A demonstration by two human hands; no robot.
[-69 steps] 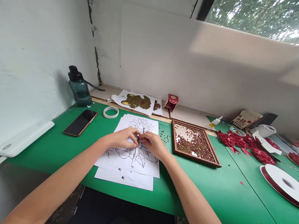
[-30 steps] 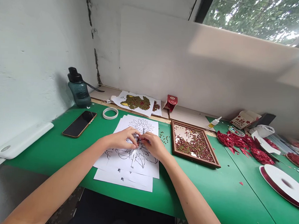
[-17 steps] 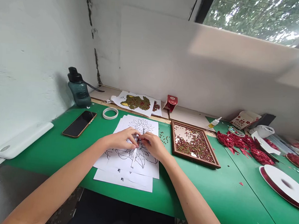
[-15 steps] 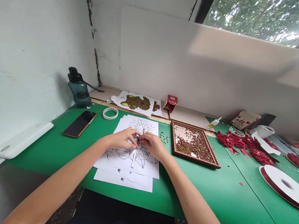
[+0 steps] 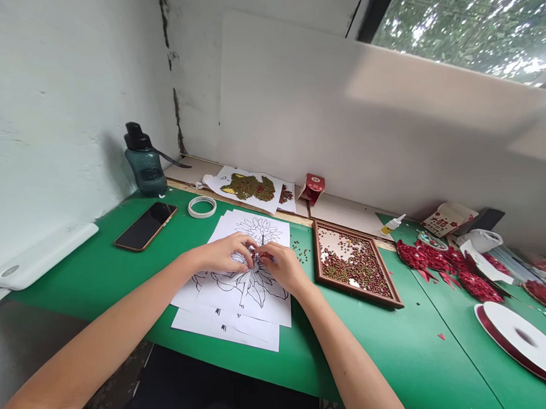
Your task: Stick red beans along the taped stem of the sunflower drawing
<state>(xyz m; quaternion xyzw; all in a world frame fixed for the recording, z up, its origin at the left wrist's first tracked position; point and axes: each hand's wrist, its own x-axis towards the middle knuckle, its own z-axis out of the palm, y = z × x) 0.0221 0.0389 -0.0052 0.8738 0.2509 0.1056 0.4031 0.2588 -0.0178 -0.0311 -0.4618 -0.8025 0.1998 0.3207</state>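
Note:
My left hand point(image 5: 224, 254) and my right hand point(image 5: 282, 265) meet fingertip to fingertip over the middle of a black line drawing of a flower point(image 5: 259, 228), the top sheet of a small stack of white paper point(image 5: 230, 331). Both pinch at something small and pale there; it looks like a narrow white strip point(image 5: 243, 277) running down from the fingers, but it is too small to be sure. Several loose beans point(image 5: 300, 252) lie just right of the sheet. A wooden frame point(image 5: 356, 293) holding red and green beans lies to the right of my right hand.
On the green table point(image 5: 384, 351) are a phone point(image 5: 146, 223), a white tape ring point(image 5: 202, 205), a dark bottle point(image 5: 143, 161) and a white power bank point(image 5: 41, 254) at the left. A finished bean picture point(image 5: 249, 187), red box point(image 5: 313, 185) and glue bottle point(image 5: 393, 223) lie behind. Red ribbon pieces point(image 5: 435, 259) and a spool point(image 5: 517, 336) are at the right.
Both hands stay over the flower's middle; only the fingertips shift slightly. The white strip below the fingers shows less than before.

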